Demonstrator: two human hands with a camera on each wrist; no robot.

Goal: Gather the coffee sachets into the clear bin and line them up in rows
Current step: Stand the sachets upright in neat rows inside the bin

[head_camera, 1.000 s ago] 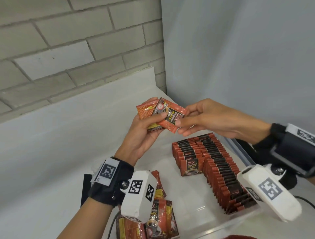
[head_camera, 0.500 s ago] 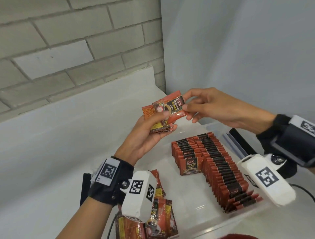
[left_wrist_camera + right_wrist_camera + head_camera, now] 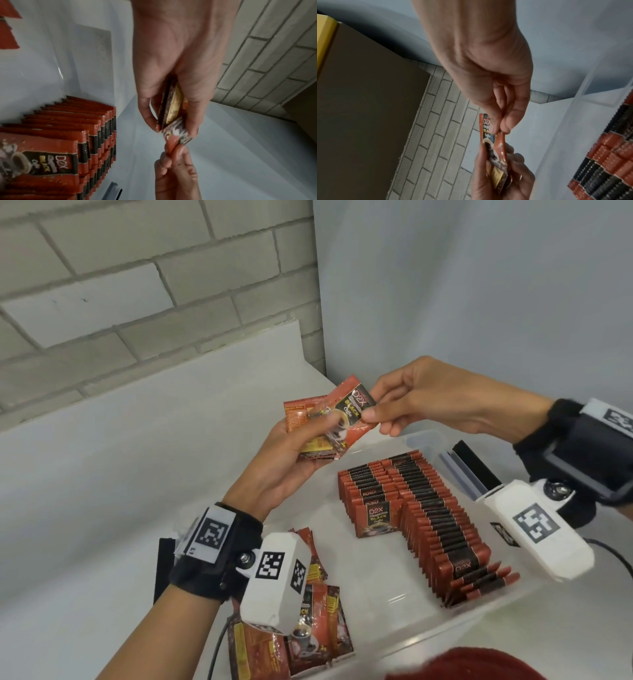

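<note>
1. Top sachet (image 3: 352, 409), lying flat on the held stack (image 3: 315, 436) a second ago, now lifted and tilted, its upper end clear of the stack.
2. Right hand (image 3: 431, 402) no longer merely touching the sachet's edge: now pinching its corner between thumb and forefinger (image 3: 496, 125).
3. Left hand (image 3: 291, 460) with the stack shifted slightly toward the back edge of the clear bin (image 3: 421, 440), thumb now across the stack's face.
</note>
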